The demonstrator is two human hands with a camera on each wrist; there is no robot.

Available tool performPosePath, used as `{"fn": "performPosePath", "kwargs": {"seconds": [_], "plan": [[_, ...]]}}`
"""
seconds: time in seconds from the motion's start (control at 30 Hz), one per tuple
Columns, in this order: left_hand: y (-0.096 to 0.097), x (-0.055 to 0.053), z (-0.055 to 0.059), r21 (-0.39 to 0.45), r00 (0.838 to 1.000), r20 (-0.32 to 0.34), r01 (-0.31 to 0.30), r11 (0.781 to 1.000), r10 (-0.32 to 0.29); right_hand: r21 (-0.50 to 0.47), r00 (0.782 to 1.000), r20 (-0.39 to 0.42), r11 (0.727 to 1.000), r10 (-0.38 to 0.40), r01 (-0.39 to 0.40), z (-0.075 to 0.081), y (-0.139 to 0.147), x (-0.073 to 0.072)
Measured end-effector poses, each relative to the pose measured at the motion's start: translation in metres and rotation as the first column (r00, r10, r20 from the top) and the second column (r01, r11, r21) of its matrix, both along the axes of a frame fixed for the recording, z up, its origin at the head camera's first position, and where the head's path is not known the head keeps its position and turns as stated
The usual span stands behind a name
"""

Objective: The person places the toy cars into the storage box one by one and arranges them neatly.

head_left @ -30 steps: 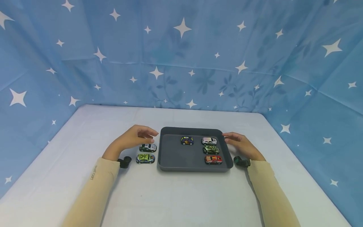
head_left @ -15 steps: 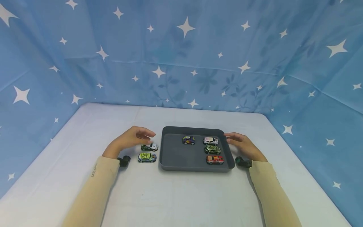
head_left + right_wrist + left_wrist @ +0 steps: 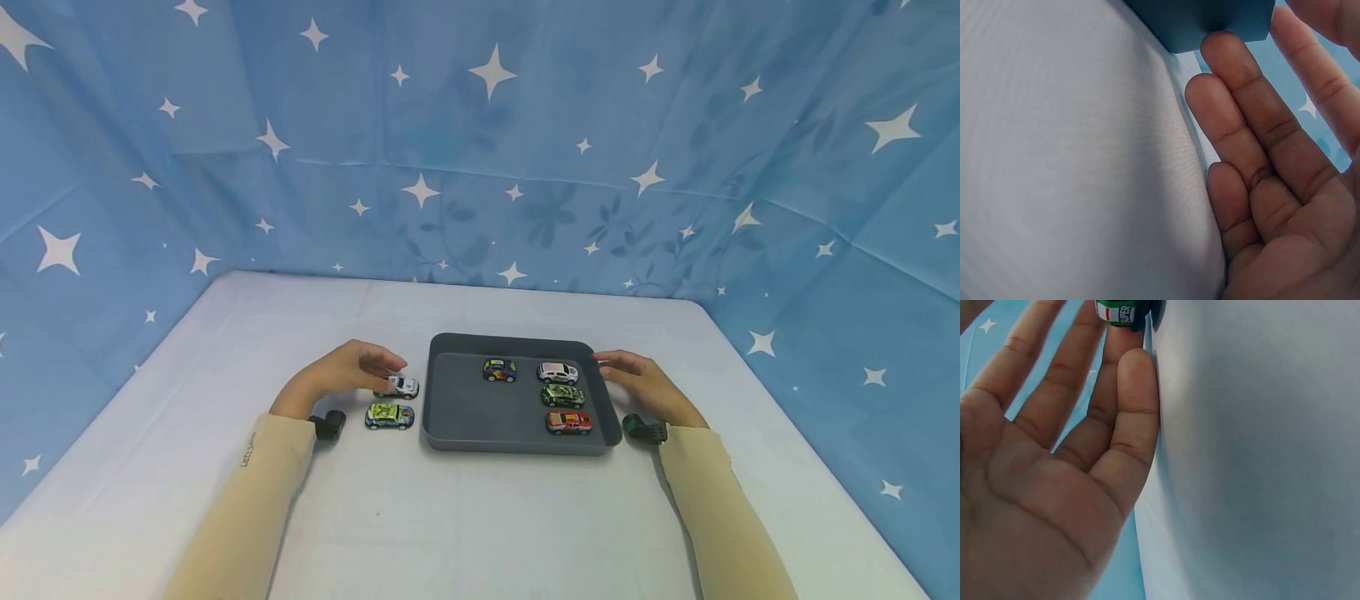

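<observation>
In the head view, my left hand (image 3: 351,367) is at a white toy car (image 3: 405,387) on the table, left of the tray, and its thumb hides part of that car. The left wrist view shows the green, white and red end of the toy car (image 3: 1119,312) beside fairly straight fingers. Just in front lies a yellow-green toy car (image 3: 389,416). My right hand (image 3: 643,383) is at the right wall of the grey tray (image 3: 480,445); in the right wrist view a relaxed fingertip (image 3: 1225,50) meets the tray's outer wall (image 3: 1222,19).
Inside the tray sit a purple toy car (image 3: 499,371), a white-and-pink toy car (image 3: 557,373), a green camouflage toy car (image 3: 562,396) and a red toy car (image 3: 568,422). A white cloth covers the table (image 3: 465,533). Behind hangs a blue star-patterned curtain (image 3: 337,100).
My left hand has come down and closer to the white car, now covering its left part. The head view has shifted slightly. My right hand keeps its place at the tray.
</observation>
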State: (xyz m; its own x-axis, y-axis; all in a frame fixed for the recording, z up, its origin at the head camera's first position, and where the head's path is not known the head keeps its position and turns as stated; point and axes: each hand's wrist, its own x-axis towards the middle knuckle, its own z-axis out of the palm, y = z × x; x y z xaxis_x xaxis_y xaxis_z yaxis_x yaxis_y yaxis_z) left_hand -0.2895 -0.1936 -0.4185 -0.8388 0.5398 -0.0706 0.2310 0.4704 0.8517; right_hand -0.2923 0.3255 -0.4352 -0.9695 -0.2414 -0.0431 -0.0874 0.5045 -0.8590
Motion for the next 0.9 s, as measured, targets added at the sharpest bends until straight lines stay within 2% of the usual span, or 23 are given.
{"fn": "performPosePath", "kwargs": {"seconds": [0.3,0.6,0.9], "plan": [[0.0005,0.0019,0.0002,-0.068,1.000,0.015,-0.020,0.998,0.021,-0.001,1.000,0.010,1.000,-0.006,0.006,-0.0001,-0.0006,-0.0006],[0.0042,0.0043,0.0016,-0.152,0.997,-0.005,-0.079,0.985,0.079,-0.006,1.000,0.011,1.000,-0.007,0.007,0.0004,-0.0013,-0.0004],[0.0030,0.0016,-0.0010,-0.166,0.995,-0.024,-0.094,0.982,0.092,-0.005,1.000,0.012,1.000,-0.007,0.007,-0.0002,-0.0014,-0.0006]]}}
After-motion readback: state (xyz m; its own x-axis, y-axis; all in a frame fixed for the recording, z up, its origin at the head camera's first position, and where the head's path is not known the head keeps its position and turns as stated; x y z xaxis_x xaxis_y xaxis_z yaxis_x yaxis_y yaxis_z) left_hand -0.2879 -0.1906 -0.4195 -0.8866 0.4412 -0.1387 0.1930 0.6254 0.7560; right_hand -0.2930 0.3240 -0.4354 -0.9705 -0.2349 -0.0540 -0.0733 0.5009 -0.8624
